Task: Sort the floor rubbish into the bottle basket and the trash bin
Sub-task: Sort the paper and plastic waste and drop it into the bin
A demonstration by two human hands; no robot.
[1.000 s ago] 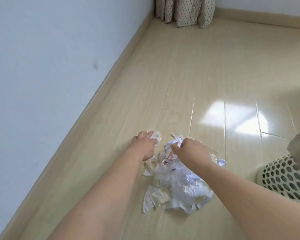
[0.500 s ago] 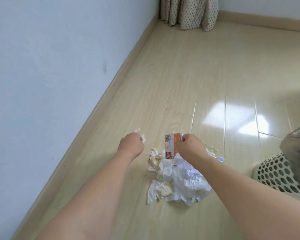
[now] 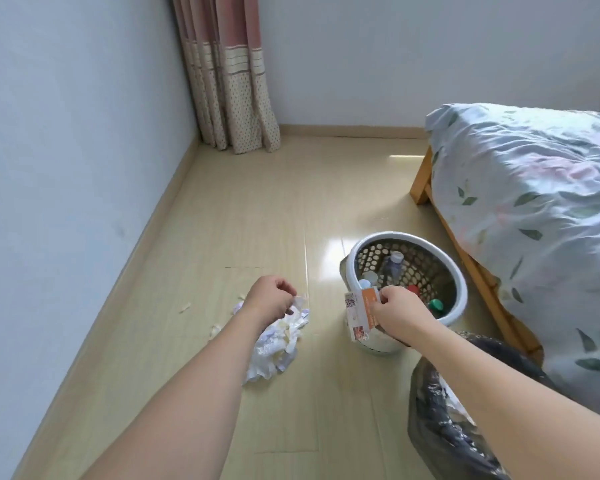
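Observation:
My right hand [image 3: 394, 308] pinches a flat orange and white carton [image 3: 361, 312], holding it in the air in front of the white perforated bottle basket [image 3: 459, 282]. Several bottles [image 3: 392, 266] lie inside the basket. My left hand [image 3: 272, 299] grips a small crumpled white scrap [image 3: 300, 301] above a heap of crumpled paper and plastic wrappers [image 3: 278, 344] on the floor. The trash bin [image 3: 440, 420], lined with a dark plastic bag, stands at the lower right, partly hidden by my right forearm.
A bed with a floral quilt [image 3: 534, 209] on a wooden frame [image 3: 425, 181] fills the right side. A wall and its skirting [image 3: 146, 237] run along the left. A curtain [image 3: 236, 98] hangs in the far corner. Small paper bits [image 3: 184, 307] lie near the skirting.
Both hands have risen from the heap. My right hand has carried the carton to the right, up to the basket. The view has lifted, and the basket, bin and bed now show.

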